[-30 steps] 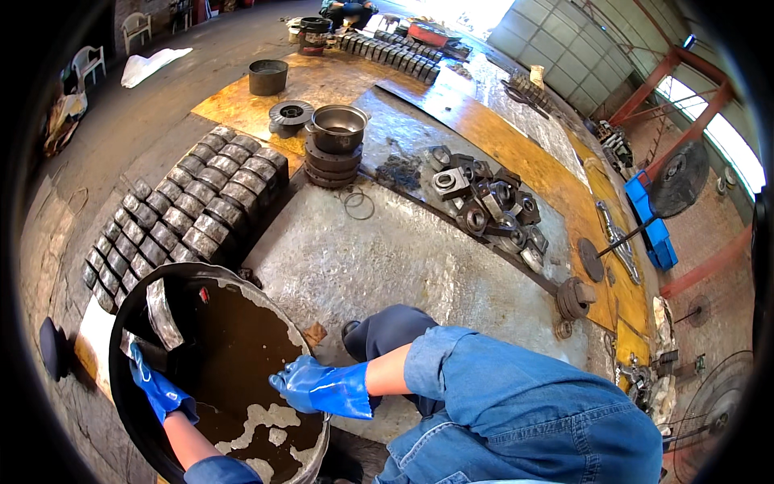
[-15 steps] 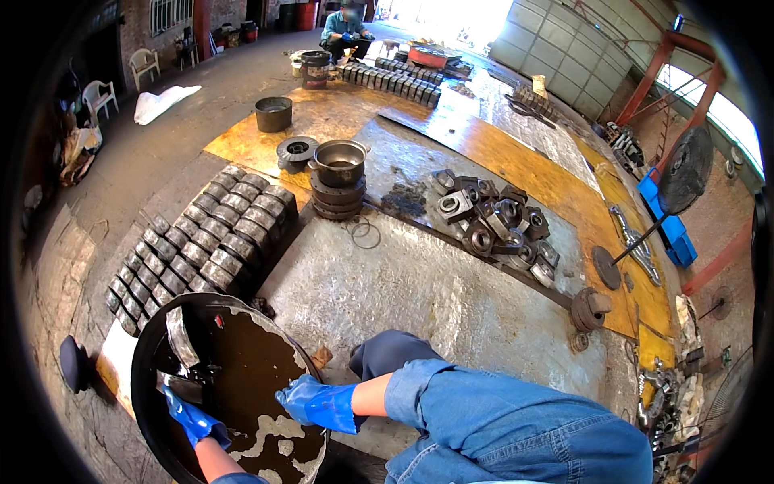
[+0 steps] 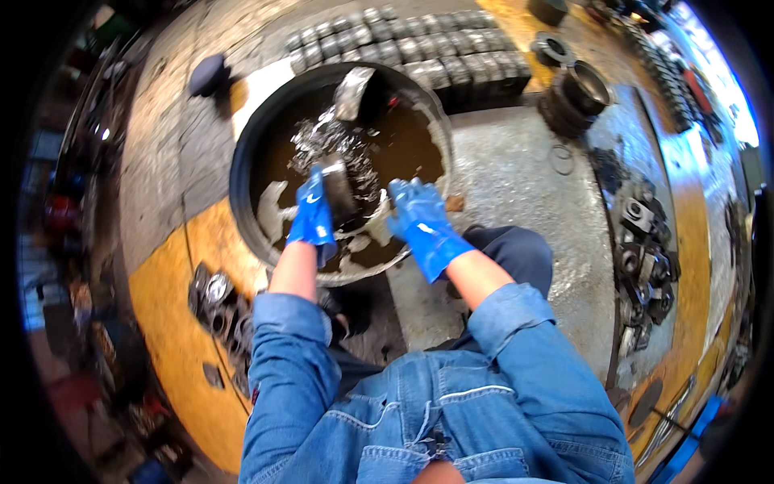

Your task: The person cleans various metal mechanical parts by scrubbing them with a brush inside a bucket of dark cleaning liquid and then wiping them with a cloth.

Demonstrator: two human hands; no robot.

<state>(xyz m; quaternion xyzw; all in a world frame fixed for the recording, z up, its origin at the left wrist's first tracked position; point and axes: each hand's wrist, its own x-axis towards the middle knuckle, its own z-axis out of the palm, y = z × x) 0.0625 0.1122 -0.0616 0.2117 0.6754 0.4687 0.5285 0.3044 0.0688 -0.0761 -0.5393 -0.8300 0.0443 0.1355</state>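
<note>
A wide black tub [image 3: 241, 181] of murky brown liquid, with pale foam along its near edge, stands in front of me. My left hand [image 3: 311, 211], in a blue rubber glove, grips a curved metal piece [image 3: 339, 189] just above or at the liquid; I cannot tell which. Splashed, glinting liquid lies beyond that piece. A second curved metal piece [image 3: 352, 93] rests against the tub's far side, partly out of the liquid. Over the tub's right rim is my right hand [image 3: 419, 216], also blue-gloved, its fingers stretched out and holding nothing.
Rows of similar curved metal pieces [image 3: 419, 50] stand behind the tub. To their right is a metal pot [image 3: 587, 85] on stacked rings. A heap of metal blocks [image 3: 642, 262] lies far right, more metal parts [image 3: 227, 316] near left. A dark round cushion [image 3: 209, 76] sits left.
My view has swung down and left, centring the tub. My left hand has drawn the metal piece nearer, and the liquid is now stirred up. My right hand stays by the rim.
</note>
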